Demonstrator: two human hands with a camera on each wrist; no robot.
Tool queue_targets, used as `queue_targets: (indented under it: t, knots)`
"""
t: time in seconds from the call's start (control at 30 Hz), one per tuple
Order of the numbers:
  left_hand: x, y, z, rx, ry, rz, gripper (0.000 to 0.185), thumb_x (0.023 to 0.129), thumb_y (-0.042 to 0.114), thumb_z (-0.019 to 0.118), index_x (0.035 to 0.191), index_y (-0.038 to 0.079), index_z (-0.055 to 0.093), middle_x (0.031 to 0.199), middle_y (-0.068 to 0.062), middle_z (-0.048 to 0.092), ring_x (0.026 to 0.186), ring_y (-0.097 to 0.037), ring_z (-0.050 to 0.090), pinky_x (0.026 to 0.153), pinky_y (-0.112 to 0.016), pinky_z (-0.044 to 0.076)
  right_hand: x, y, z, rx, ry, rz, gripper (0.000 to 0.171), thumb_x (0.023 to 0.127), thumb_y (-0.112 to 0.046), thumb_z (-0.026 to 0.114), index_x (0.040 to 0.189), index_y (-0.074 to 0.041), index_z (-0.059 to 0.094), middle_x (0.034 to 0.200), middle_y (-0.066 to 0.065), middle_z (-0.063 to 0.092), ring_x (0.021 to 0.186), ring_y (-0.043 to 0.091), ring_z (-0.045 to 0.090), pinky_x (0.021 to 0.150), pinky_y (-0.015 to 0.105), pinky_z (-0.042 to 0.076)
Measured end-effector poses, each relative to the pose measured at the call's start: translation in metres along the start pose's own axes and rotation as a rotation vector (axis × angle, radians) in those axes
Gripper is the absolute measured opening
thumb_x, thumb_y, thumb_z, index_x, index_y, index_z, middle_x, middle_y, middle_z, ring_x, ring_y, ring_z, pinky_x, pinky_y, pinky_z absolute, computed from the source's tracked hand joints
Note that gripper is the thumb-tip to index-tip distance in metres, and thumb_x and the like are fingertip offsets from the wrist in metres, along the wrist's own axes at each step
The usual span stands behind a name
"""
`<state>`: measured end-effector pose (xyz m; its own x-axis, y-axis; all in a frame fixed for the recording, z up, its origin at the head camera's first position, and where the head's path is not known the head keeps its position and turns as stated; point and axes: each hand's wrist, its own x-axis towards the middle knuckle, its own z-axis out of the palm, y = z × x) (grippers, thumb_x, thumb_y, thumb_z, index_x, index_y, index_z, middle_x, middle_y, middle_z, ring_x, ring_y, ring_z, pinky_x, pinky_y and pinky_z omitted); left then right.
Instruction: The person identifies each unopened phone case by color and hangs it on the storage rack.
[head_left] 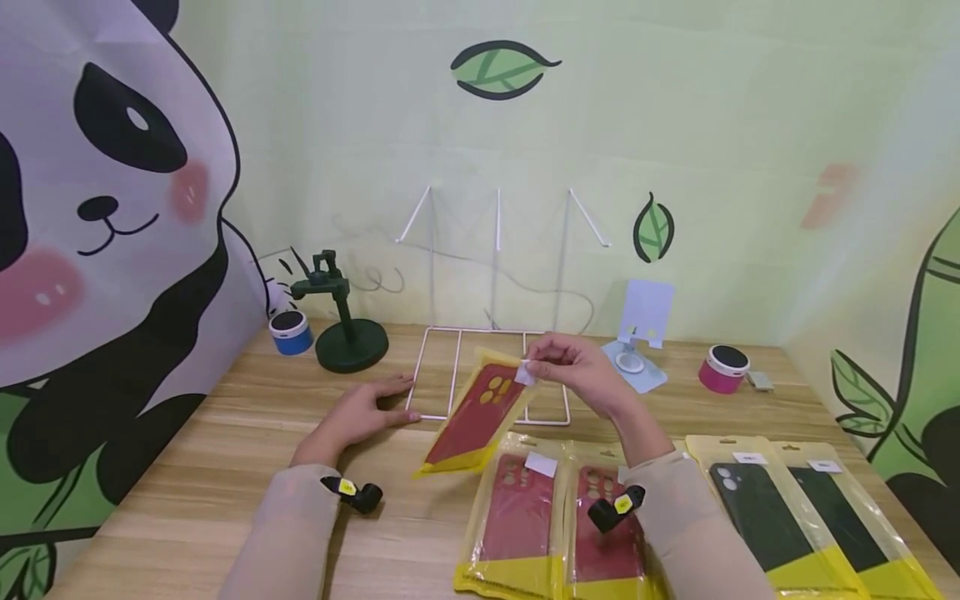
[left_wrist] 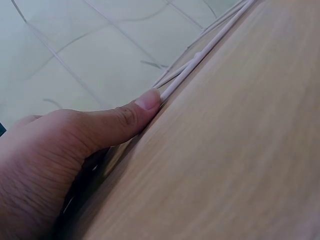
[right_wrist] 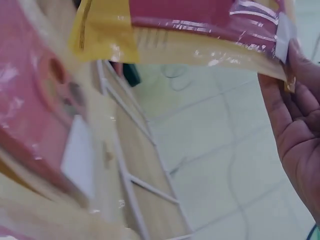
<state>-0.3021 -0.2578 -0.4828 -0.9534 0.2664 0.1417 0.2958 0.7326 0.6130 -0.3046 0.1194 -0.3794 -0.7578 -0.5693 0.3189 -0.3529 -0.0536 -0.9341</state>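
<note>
Widest lane: along the table's [head_left: 187, 500] left edge, up to stand [head_left: 351, 346] and blue speaker [head_left: 291, 335] near the back-left corner. Rack [head_left: 480, 331] blocks mid back edge, prongs jutting above; left hand [head_left: 367, 408] on its left side, raised pack [head_left: 476, 408] over its front bar. Red packs [head_left: 517, 521] and black packs [head_left: 765, 517] fill front-right. Some room between black packs and pink speaker [head_left: 722, 373].

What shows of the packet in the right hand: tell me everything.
The packet is a clear, glossy, plastic-looking pouch with a yellow lower end. It holds a red phone case with camera cutouts; a white label sits near the top. The right hand pinches that labelled end, and the packet slants down leftward, partly hiding the white wire rack in the head view. Whether it touches anything below is unclear.
</note>
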Motion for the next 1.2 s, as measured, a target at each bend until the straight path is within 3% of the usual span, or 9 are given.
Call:
queue_targets:
  t: [0.13,0.37,0.6,0.8,1.0,1.1,1.2]
  knots:
    - [0.000,0.002,0.001,-0.005,0.012,-0.005,0.074,0.080,0.059,0.078,0.142,0.023,0.060,0.150,-0.003,0.051,0.141,-0.029,0.043,0.115,-0.056,0.030,-0.003,-0.017,-0.006,-0.062,0.095,-0.006,0.004,0.095,-0.007,0.070,0.099,-0.006,0.069,0.085,0.000,0.070,0.079,0.014,0.063,0.076,0.029,0.054]
    - [0.000,0.004,0.002,-0.021,0.019,-0.004,0.073,0.080,0.056,0.079,0.142,0.021,0.061,0.149,-0.005,0.052,0.141,-0.031,0.043,0.115,-0.057,0.030,-0.005,-0.048,-0.009,-0.170,0.227,-0.108,0.012,0.094,-0.008,0.071,0.102,0.001,0.069,0.088,0.001,0.072,0.075,0.015,0.060,0.071,0.025,0.053]
    - [-0.001,0.000,0.000,-0.028,0.022,-0.033,0.072,0.080,0.056,0.079,0.142,0.024,0.061,0.151,-0.004,0.050,0.142,-0.030,0.041,0.117,-0.057,0.027,0.009,-0.083,-0.004,-0.324,0.303,-0.166,0.012,0.094,-0.014,0.072,0.103,-0.006,0.073,0.090,0.006,0.073,0.075,0.020,0.063,0.070,0.026,0.054]
    - [-0.003,0.003,-0.004,-0.019,0.019,-0.035,0.072,0.081,0.055,0.079,0.142,0.022,0.060,0.151,-0.006,0.050,0.142,-0.032,0.041,0.116,-0.058,0.027,0.021,-0.108,0.008,-0.456,0.406,-0.224,0.009,0.094,-0.022,0.073,0.101,-0.016,0.075,0.094,-0.001,0.073,0.070,0.022,0.057,0.061,0.024,0.047]
    - [-0.002,0.004,-0.001,-0.027,0.015,0.001,0.067,0.082,0.054,0.079,0.139,0.022,0.064,0.150,-0.004,0.051,0.142,-0.032,0.042,0.116,-0.057,0.029,0.039,-0.121,0.014,-0.376,0.478,-0.266,0.009,0.093,-0.014,0.074,0.099,-0.008,0.074,0.097,0.004,0.071,0.084,0.018,0.064,0.073,0.026,0.055]
    - [0.000,0.005,0.001,-0.030,-0.001,0.030,0.062,0.082,0.054,0.078,0.135,0.022,0.067,0.150,-0.001,0.051,0.142,-0.030,0.042,0.116,-0.057,0.029,0.046,-0.124,0.016,-0.339,0.509,-0.312,0.007,0.092,-0.006,0.073,0.098,-0.002,0.073,0.095,0.010,0.071,0.082,0.018,0.062,0.072,0.023,0.055]
    - [0.000,0.005,0.001,-0.027,-0.008,0.030,0.060,0.082,0.055,0.078,0.132,0.023,0.069,0.150,0.003,0.051,0.142,-0.028,0.042,0.116,-0.056,0.029,0.054,-0.121,0.019,-0.377,0.543,-0.378,0.007,0.091,-0.002,0.073,0.097,0.002,0.073,0.094,0.013,0.072,0.076,0.020,0.058,0.066,0.019,0.049]
